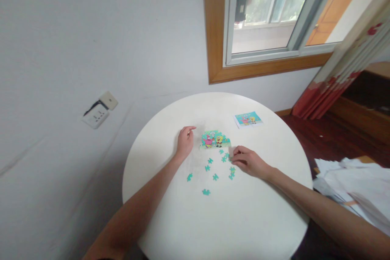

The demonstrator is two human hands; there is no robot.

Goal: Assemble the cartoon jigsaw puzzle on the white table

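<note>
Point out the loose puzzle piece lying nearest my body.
The teal piece lowest in view, alone on the white table, lies nearer you than every other scattered piece.

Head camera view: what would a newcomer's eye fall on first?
The half-built cartoon jigsaw at the middle of the round white table, with loose teal pieces scattered nearer the camera. The left hand rests beside its left edge, and the right hand pinches a pale piece at its lower right corner. A reference picture lies farther back, toward the window.
</note>
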